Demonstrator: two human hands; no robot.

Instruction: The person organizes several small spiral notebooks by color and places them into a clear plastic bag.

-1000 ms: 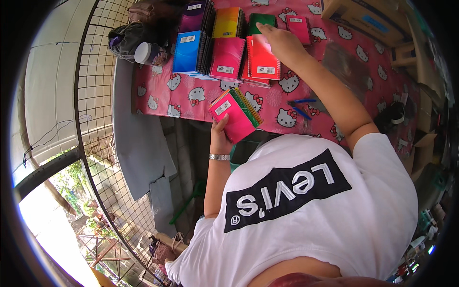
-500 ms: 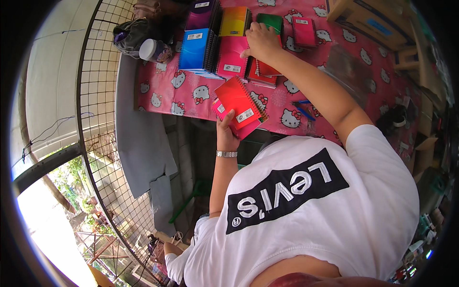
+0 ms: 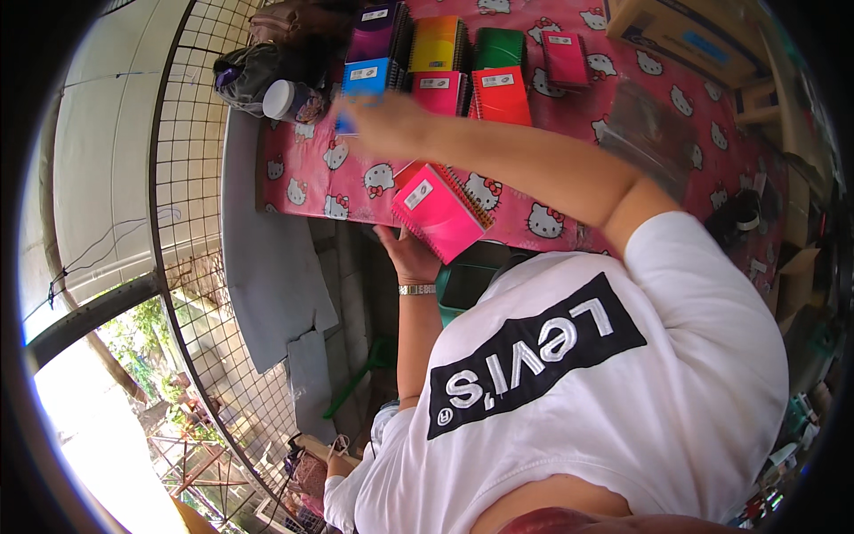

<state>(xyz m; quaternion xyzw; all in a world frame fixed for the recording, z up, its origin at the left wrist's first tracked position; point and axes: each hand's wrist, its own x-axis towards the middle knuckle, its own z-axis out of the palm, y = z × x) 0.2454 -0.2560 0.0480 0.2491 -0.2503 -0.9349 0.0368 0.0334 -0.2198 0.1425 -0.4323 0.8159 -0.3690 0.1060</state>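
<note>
My left hand [image 3: 412,256] supports a small fanned pile of spiral notebooks at the table's near edge, thumb out at their side. A pink notebook [image 3: 436,212] is on top, and a red edge shows beneath it. My right hand [image 3: 387,125], smeared by motion, is over the near end of the blue notebook stack [image 3: 366,76]; its fingers cannot be made out. Beside that stack are a pink notebook stack [image 3: 436,89] and a red notebook stack [image 3: 501,92], their near ends partly hidden by my right forearm. Behind them sit purple [image 3: 372,34], yellow [image 3: 436,43] and green [image 3: 498,47] notebooks.
The table has a pink patterned cover [image 3: 356,182]. Another pink notebook [image 3: 565,58] lies apart to the right, near a clear plastic bag [image 3: 648,133]. Cardboard boxes [image 3: 685,40] stand at far right. A white-lidded jar [image 3: 280,100] and a dark bag [image 3: 245,76] are at left, beside wire mesh.
My right hand has swept left from the red and green notebooks to the blue stack. In my left hand, a pink notebook now tops the pile where a red one was.
</note>
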